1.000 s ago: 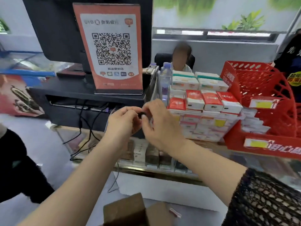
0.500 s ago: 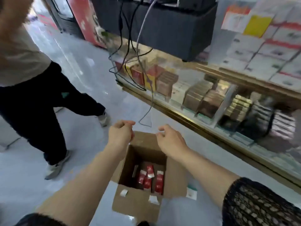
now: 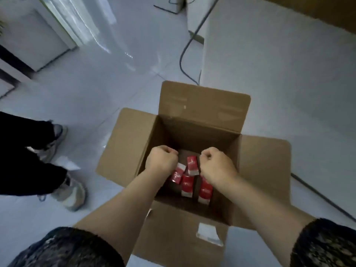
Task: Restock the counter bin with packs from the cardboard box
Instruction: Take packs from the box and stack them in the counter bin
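The open cardboard box (image 3: 204,105) stands on the floor below me with all its flaps spread. Several red-and-white packs (image 3: 186,186) lie on its bottom. Both my hands reach down inside it. My left hand (image 3: 160,160) has its fingers curled round a tilted red pack (image 3: 178,173) whose white end sticks out beside the knuckles. My right hand (image 3: 217,164) is curled too, thumb and fingers against another red pack (image 3: 192,164) that stands up between the two hands. The fingertips are hidden under the hands. The counter bin is out of view.
Another person's legs in black trousers and grey shoes (image 3: 67,191) stand on the pale floor just left of the box. A dark cable (image 3: 185,54) runs across the floor beyond the box, and the counter's base (image 3: 289,45) rises at the right.
My view dropped from the counter top to straight down at the floor. Both hands went from above the box's rim down into it and closed around packs.
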`<move>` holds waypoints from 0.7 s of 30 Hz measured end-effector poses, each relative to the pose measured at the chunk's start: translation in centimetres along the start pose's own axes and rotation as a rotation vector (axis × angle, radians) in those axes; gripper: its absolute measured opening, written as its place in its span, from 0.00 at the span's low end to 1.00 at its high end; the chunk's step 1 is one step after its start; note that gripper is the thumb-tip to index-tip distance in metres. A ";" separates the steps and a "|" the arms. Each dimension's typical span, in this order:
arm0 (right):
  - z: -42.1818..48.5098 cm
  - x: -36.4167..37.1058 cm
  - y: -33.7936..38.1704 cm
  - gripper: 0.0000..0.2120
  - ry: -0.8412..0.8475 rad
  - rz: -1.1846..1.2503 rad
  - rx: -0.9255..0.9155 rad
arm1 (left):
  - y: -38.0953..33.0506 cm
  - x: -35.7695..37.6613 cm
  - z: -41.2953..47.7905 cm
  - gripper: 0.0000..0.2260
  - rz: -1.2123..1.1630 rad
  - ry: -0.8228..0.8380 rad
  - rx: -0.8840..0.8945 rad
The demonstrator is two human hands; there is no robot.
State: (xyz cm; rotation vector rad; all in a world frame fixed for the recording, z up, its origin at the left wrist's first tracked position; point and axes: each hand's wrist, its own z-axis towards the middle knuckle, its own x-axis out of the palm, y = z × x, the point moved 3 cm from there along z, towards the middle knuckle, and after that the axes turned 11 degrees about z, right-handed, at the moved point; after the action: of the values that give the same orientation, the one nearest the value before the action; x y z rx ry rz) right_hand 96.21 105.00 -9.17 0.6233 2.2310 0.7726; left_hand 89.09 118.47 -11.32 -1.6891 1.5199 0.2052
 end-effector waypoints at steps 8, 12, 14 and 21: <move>8.9 6.5 -5.7 0.08 -0.004 0.007 0.159 | 4.3 7.3 11.8 0.18 0.407 0.259 -0.096; 11.5 8.1 -7.3 0.11 0.015 -0.030 0.193 | 5.6 10.2 14.5 0.20 0.584 0.389 -0.093; 12.5 8.7 -7.8 0.12 0.022 -0.046 0.193 | 6.2 11.4 15.8 0.17 0.619 0.483 -0.058; 14.2 9.7 -9.5 0.12 0.040 -0.066 0.213 | 7.1 13.9 18.8 0.16 0.552 0.578 -0.051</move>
State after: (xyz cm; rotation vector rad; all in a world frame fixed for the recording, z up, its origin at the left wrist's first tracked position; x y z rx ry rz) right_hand 98.34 109.12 -28.28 0.6365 2.3769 0.5229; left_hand 93.78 121.09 -35.19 -1.3898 2.4187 0.0367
